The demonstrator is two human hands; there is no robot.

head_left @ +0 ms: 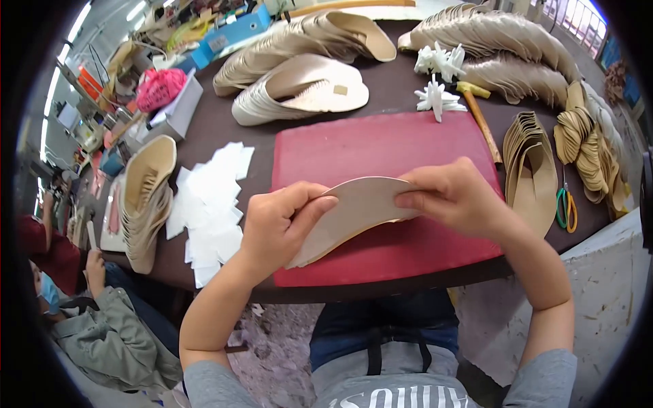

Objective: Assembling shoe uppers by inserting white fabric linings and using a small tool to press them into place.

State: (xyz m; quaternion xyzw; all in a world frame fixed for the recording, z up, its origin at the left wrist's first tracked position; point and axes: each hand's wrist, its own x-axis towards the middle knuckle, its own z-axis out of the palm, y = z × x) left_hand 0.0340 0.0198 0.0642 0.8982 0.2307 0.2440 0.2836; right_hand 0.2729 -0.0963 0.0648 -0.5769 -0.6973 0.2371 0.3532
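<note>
Two hands share one insole (357, 211) here, and you have it held just above the red mat (381, 153) at the table's near edge. Your left hand (279, 228) pinches the nearer end, thumb on top and fingers curled under; your right hand (452, 197) grips the far end the same way, fingertips pressed onto the upper face. Both are clamped on it, neither is free.

It looks light and thin, a flat board cut to a foot outline, and it is bowing upward between your grips, so judge it as springy rather than rigid (stiff enough to keep its outline, soft enough to flex). Its surface seems matte and dry, unlikely to slip. Holding it by the two ends, as you do, seems the sensible place; pinching hard mid-span would probably crease it.

Its colour is pale tan, its upper face smooth and unmarked, its edge cleanly cut and slightly lighter.

Around you: white squares (211, 204) lie scattered left of the mat, with an insole stack (146, 197) beyond them. More fanned piles (299, 88) sit behind the mat, beside white plastic pieces (439, 95) and a hammer (479, 115). Scissors (566, 207) with green and orange handles lie at the right. Another person's sleeve (109, 333) shows lower left.
</note>
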